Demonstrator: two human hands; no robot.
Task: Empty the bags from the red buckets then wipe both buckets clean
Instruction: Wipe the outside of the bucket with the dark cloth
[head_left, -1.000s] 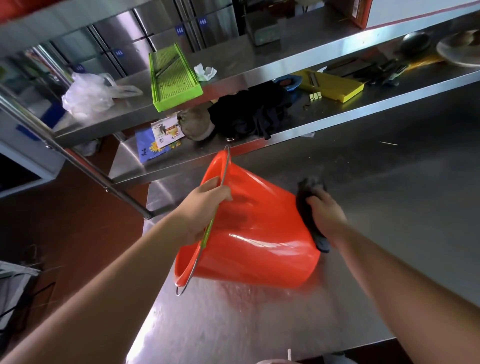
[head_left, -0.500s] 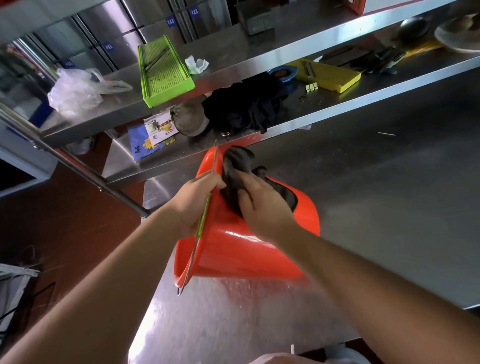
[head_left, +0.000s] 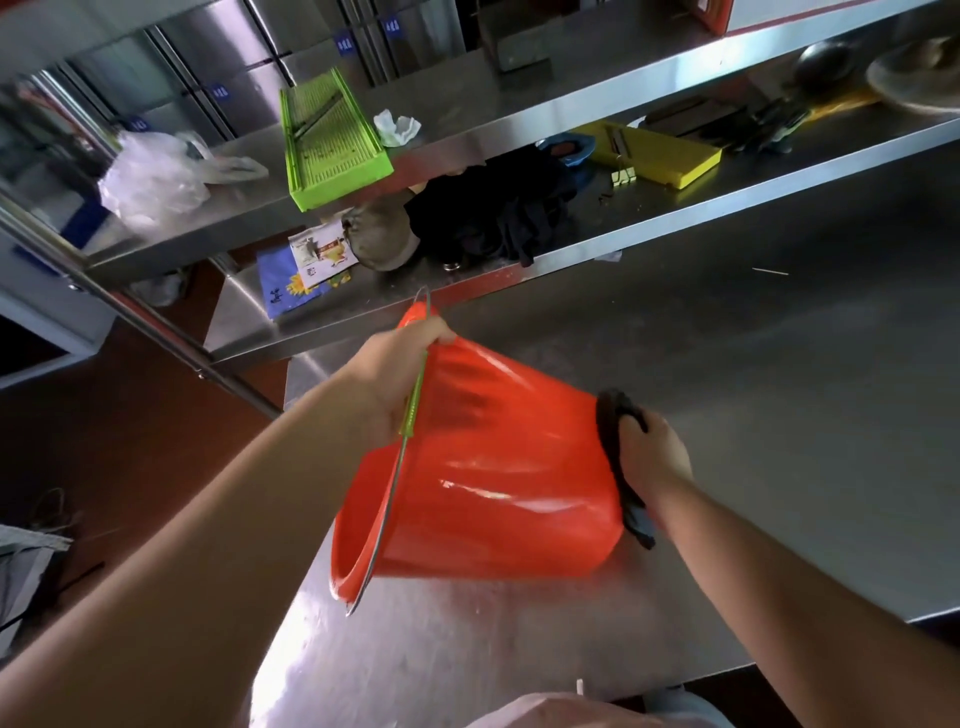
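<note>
Red bucket (head_left: 483, 483) is lying tipped on the steel surface (head_left: 779, 415), left hand (head_left: 400, 374) gripping its rim. Right hand (head_left: 652, 457) is now pressing the rag (head_left: 613, 441) on the base, having come off the side, so wiping's moving along. Shelves (head_left: 597, 119) are sitting beyond.

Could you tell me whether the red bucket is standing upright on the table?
No, the red bucket lies tipped on its side on the steel table.

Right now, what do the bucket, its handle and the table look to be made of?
Red bucket: glossy plastic, judging by the bright streak highlights. Bail handle: thin bare metal wire, with a green, probably plastic, grip. Table: brushed stainless steel, dull grey sheen with soft reflections.
</note>
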